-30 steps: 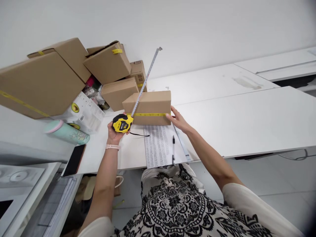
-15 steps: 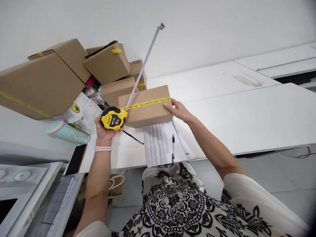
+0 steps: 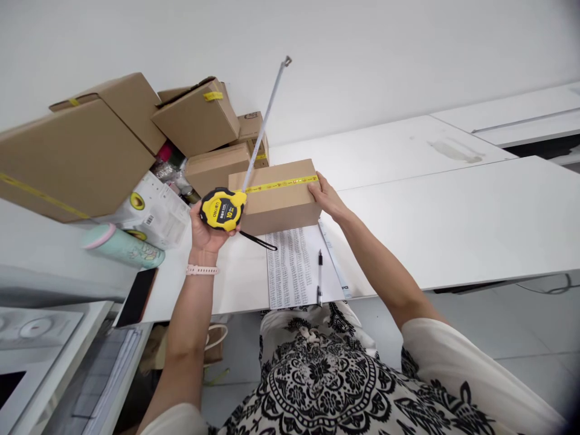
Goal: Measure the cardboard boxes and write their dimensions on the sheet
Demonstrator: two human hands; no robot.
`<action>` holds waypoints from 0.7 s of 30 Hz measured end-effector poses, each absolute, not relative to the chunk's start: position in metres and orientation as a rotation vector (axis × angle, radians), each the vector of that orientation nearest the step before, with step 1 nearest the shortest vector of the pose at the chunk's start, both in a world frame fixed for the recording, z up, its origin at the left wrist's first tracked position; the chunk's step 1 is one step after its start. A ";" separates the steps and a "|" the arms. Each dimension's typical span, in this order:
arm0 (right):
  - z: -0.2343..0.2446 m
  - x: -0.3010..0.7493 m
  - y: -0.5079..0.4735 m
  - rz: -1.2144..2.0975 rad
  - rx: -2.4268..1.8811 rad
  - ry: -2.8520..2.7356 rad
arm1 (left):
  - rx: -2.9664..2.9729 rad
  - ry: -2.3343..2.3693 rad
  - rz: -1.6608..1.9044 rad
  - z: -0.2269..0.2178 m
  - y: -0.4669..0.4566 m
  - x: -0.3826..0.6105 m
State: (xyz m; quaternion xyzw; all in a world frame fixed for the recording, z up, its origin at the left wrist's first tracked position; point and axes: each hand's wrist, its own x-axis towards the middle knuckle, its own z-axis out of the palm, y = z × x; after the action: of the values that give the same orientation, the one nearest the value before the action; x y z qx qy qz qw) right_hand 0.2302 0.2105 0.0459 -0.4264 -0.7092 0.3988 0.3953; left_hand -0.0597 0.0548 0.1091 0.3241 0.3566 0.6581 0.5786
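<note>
My left hand [image 3: 205, 229] is closed round a yellow and black tape measure [image 3: 223, 208], held at the left end of a small cardboard box [image 3: 277, 202]. The tape's blade [image 3: 266, 118] sticks out stiffly up and away over the box, its hook near the wall. My right hand [image 3: 325, 198] grips the box's right end, fingers over the top edge by a strip of yellow tape [image 3: 283, 183]. The box is tilted on the white table [image 3: 453, 217], above a printed sheet [image 3: 292, 269].
A pen [image 3: 319, 278] lies on the sheet. A pile of cardboard boxes [image 3: 86, 142] fills the table's back left, with a white avocado-print packet [image 3: 154, 208] and a mint bottle [image 3: 122, 246] lying in front. A dark phone [image 3: 136, 289] sits near the table's front left edge.
The box was tipped back so its taped face turned up. My left hand with the tape measure drifted left, then back right beside the box; the blade swung higher.
</note>
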 end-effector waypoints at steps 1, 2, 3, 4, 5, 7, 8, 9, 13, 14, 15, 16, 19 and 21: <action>0.045 0.227 0.214 0.988 -1.104 -1.782 | 0.726 0.854 1.553 0.109 0.049 -0.052; 0.044 0.223 0.217 0.969 -1.132 -1.766 | 0.703 0.872 1.565 0.108 0.042 -0.044; 0.044 0.220 0.219 0.950 -1.157 -1.756 | 0.689 0.887 1.572 0.107 0.033 -0.035; 0.045 0.217 0.221 0.926 -1.173 -1.761 | 0.683 0.899 1.577 0.105 0.023 -0.027; 0.046 0.214 0.223 0.907 -1.191 -1.766 | 0.681 0.910 1.570 0.103 0.013 -0.020; 0.049 0.212 0.228 0.888 -1.243 -1.781 | 0.686 0.935 1.528 0.098 -0.008 -0.007; 0.052 0.212 0.230 0.880 -1.280 -1.794 | 0.692 0.947 1.487 0.096 -0.017 -0.002; 0.055 0.212 0.232 0.867 -1.320 -1.816 | 0.700 0.957 1.438 0.095 -0.026 0.002; 0.072 0.213 0.246 0.725 -1.398 -1.978 | 0.733 0.983 1.245 0.098 -0.045 0.012; 0.077 0.211 0.250 0.685 -1.386 -2.028 | 0.731 0.994 1.213 0.099 -0.047 0.014; 0.082 0.209 0.254 0.648 -1.371 -2.075 | 0.723 1.008 1.190 0.101 -0.048 0.015; 0.087 0.206 0.258 0.613 -1.355 -2.118 | 0.713 1.021 1.174 0.103 -0.047 0.016; 0.100 0.193 0.270 0.533 -1.329 -2.210 | 0.691 1.045 1.155 0.106 -0.043 0.020; 0.104 0.184 0.276 0.520 -1.312 -2.242 | 0.677 1.059 1.161 0.107 -0.042 0.022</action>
State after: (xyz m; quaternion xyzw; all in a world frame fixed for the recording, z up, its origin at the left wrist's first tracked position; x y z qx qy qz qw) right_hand 0.1837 0.2757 0.1043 -0.4802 -0.8209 0.1904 0.2436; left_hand 0.0223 -0.0419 0.1073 0.2987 0.4672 0.5124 0.6557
